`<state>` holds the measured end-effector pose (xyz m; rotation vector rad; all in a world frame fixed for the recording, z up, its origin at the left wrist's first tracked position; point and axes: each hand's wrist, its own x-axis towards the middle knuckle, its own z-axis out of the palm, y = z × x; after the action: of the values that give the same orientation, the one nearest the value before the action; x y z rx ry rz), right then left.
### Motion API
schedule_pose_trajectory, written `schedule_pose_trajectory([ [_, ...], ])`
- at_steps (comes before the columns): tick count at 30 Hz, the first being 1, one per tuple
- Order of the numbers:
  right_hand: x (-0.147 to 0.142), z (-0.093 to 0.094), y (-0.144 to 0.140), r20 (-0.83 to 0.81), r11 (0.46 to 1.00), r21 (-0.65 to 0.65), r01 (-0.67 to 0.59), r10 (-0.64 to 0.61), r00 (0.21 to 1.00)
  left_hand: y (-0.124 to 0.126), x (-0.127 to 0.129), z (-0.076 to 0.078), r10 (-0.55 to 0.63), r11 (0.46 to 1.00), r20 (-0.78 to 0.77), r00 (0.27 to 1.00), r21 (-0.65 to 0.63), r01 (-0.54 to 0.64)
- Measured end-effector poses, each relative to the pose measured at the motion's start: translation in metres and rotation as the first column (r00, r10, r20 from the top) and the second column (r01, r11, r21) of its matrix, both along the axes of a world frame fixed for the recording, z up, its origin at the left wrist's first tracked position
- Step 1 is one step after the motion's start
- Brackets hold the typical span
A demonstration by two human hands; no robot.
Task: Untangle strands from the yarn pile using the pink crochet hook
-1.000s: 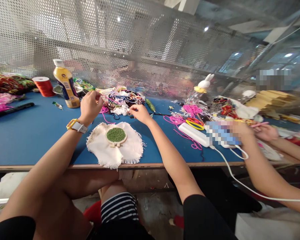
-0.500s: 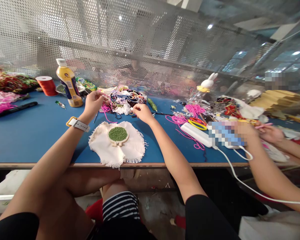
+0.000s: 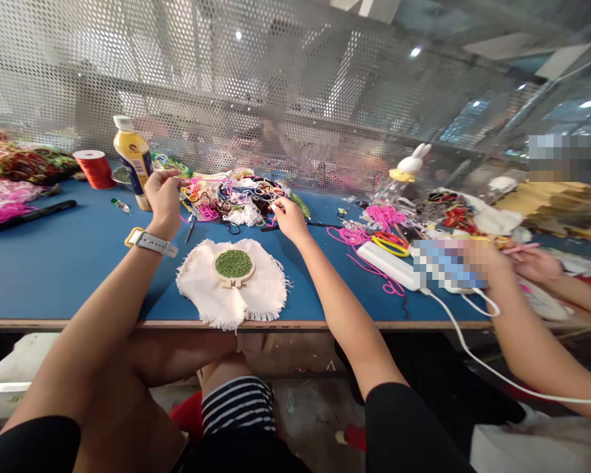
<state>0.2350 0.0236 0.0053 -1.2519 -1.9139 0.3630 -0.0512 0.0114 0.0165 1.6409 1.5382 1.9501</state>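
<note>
A tangled pile of multicoloured yarn (image 3: 246,197) lies at the back of the blue table. My left hand (image 3: 163,197) is at its left side, in front of the bottle, fingers pinched together; a thin pink strand seems to run down from them. My right hand (image 3: 290,217) pinches yarn at the pile's right edge; the exact strand is hidden by the fingers. Nearer to me, a white fringed cloth (image 3: 265,289) lies flat with a small embroidery hoop (image 3: 233,284) on it, filled with green stitching (image 3: 234,263). Neither hand touches the cloth.
A yellow drink bottle (image 3: 131,154) and red thread spool (image 3: 94,169) stand back left. More yarn (image 3: 29,161) lies far left. On the right are a white power strip (image 3: 388,264), pink yarn (image 3: 384,215), a rabbit-topped bottle (image 3: 408,167) and a co-worker's hands (image 3: 536,263).
My left hand has moved left, away from the pile, and the pink strand has shifted with it. My right hand has moved slightly right. A slim dark tool shows more fully.
</note>
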Motion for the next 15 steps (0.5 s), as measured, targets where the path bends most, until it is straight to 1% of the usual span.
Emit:
schedule_pose_trajectory([
  [1,0.0,0.0,-0.001,0.007,1.0,0.011,-0.017,0.017,1.0,-0.001,-0.002,0.002,0.031,0.999,0.109,0.994,-0.023,-0.029],
  [3,0.0,0.0,-0.003,0.033,0.999,0.031,-0.031,0.03,0.999,-0.004,-0.001,0.006,0.088,0.993,0.296,0.951,-0.098,-0.061],
  [4,0.0,0.0,-0.003,0.049,0.999,0.039,-0.026,0.024,0.998,-0.006,0.001,0.008,0.091,0.99,0.305,0.948,-0.134,-0.052],
  [7,-0.002,0.0,-0.004,0.082,0.999,0.054,0.004,-0.008,0.997,-0.011,0.009,0.011,0.09,0.977,0.264,0.96,-0.213,-0.033],
  [10,-0.004,0.001,-0.005,0.075,0.998,0.058,0.007,-0.012,0.997,-0.01,0.012,0.004,0.07,0.965,0.235,0.969,-0.264,-0.006],
  [13,-0.006,0.002,-0.008,0.03,0.996,0.069,-0.059,0.057,0.998,-0.007,0.011,-0.008,-0.013,0.945,0.142,0.99,-0.322,0.058],
  [15,-0.007,0.003,-0.009,-0.001,0.988,0.083,-0.132,0.133,0.991,-0.006,0.012,-0.016,-0.111,0.931,0.041,0.993,-0.345,0.119],
])
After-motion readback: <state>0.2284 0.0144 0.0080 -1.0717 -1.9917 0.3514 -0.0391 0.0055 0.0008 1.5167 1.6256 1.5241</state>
